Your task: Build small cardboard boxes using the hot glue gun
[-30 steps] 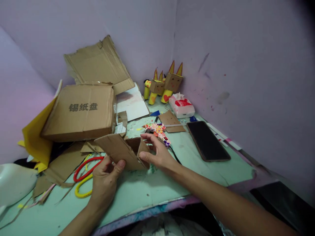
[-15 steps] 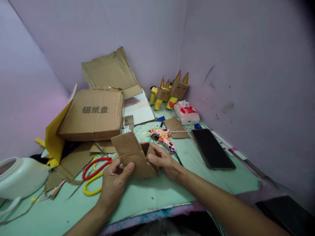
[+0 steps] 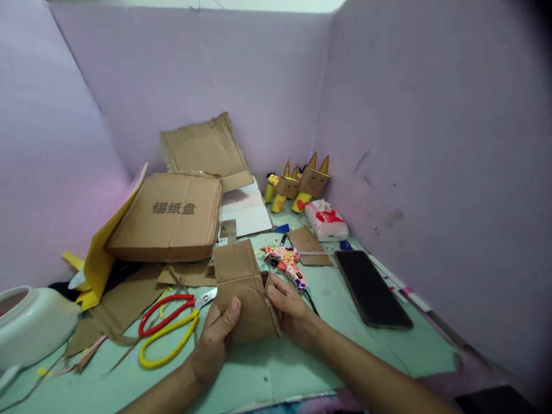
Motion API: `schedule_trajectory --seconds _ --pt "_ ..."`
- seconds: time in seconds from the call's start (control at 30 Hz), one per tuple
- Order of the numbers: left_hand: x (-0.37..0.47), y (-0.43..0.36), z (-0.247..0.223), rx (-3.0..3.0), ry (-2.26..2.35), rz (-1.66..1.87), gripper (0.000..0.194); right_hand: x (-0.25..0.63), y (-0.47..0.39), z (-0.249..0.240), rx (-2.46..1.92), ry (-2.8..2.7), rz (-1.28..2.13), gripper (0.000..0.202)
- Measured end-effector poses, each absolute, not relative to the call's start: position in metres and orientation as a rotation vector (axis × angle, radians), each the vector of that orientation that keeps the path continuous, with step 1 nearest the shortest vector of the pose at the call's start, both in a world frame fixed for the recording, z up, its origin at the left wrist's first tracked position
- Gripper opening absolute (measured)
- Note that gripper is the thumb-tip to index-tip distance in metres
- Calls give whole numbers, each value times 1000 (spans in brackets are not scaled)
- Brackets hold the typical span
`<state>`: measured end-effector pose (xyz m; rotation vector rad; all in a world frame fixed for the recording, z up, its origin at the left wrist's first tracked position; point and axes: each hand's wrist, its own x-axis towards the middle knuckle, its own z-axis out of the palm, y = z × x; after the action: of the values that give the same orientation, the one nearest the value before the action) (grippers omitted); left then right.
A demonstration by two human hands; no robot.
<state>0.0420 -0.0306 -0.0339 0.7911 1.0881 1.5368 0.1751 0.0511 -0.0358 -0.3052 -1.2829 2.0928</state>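
Note:
Between my hands is a small brown cardboard box (image 3: 248, 305), with one flap raised at its far side. My left hand (image 3: 214, 336) grips its left side, thumb on the front face and fingers hidden behind. My right hand (image 3: 293, 310) pinches the right edge, where a side panel stands slightly apart from the front. Just left of the box lie scissors (image 3: 170, 330) with one red and one yellow handle; their blade tips are hidden behind the box. Beyond my right hand rests a flower-patterned glue gun (image 3: 287, 261) with a black cord.
A large closed carton (image 3: 168, 215) and cardboard scraps (image 3: 129, 296) fill the left. A white pot (image 3: 38, 322) stands at the near left. To the right are a phone (image 3: 371, 289), a tissue pack (image 3: 326, 221) and a flat cardboard piece (image 3: 308, 244). Two cardboard animal figures (image 3: 313, 184) stand behind.
My view has tilted up, so things appear lower. The box has turned so its front faces me more squarely, and the gap at its right side looks narrower. Scissor blades now show.

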Motion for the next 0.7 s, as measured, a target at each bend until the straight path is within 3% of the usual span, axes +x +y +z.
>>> schedule_trajectory --seconds 0.7 --pt "50 -22 -27 1097 1713 1592 57 171 53 -52 -417 -1469 1862 43"
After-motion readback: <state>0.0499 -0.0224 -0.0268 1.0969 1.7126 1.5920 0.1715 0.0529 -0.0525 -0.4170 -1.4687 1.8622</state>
